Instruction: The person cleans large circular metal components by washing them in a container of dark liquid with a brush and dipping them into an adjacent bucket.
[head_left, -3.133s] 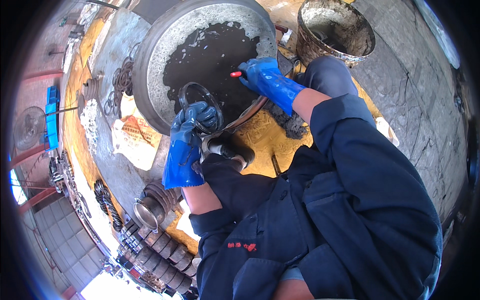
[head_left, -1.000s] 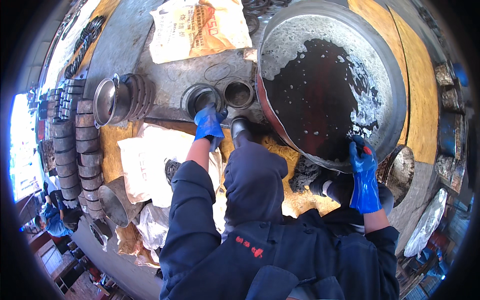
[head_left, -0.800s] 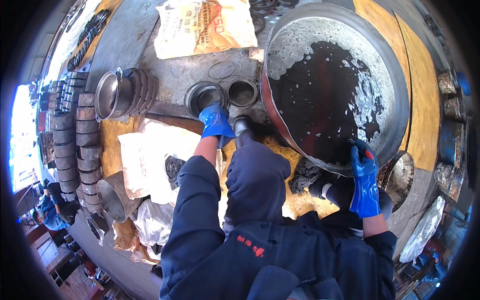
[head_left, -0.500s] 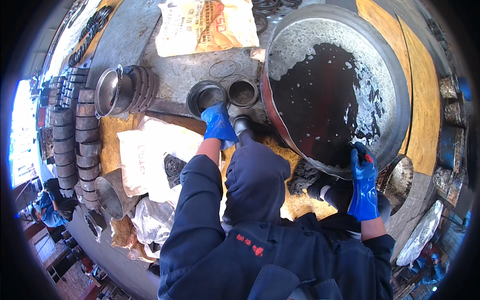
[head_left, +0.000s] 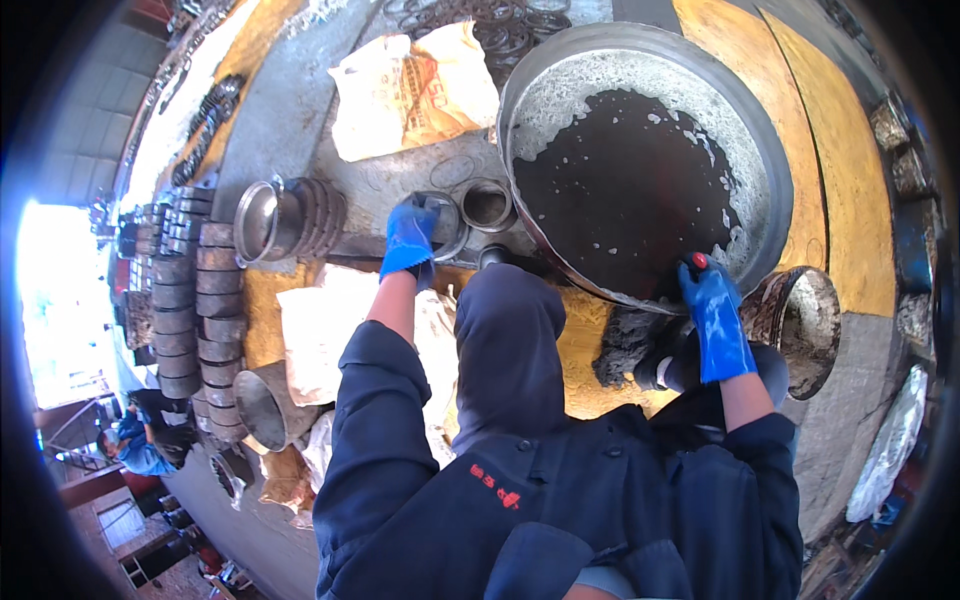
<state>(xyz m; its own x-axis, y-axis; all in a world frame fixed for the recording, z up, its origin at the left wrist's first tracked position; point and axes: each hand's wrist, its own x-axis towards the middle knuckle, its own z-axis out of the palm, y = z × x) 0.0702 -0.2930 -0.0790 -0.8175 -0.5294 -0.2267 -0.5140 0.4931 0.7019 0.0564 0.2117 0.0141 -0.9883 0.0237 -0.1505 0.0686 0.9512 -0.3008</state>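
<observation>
My left hand (head_left: 408, 238), in a blue rubber glove, is closed on the left side of a dark metal ring (head_left: 457, 243); its fingertips are partly hidden. A second, similar ring (head_left: 487, 206) stands just right of it. My right hand (head_left: 716, 312), also blue-gloved, is at the near right rim of a large round metal basin (head_left: 775, 150). Its fingers close round a small thing with a red end (head_left: 699, 261), the rest of which I cannot make out. Dark liquid (head_left: 625, 180) with whitish foam round its edge lies in the basin.
A printed paper sack (head_left: 415, 95) lies beyond the rings, near a heap of thin dark rings (head_left: 500, 30). To the left are a stack of metal rings (head_left: 310, 218) and rows of stacked cylinders (head_left: 220, 300). A dirty bucket (head_left: 808, 330) sits right of my knee.
The view has shifted, so the basin appears further left. My left hand has moved from the near rim of the ring to its left side. My right hand stays by the basin rim.
</observation>
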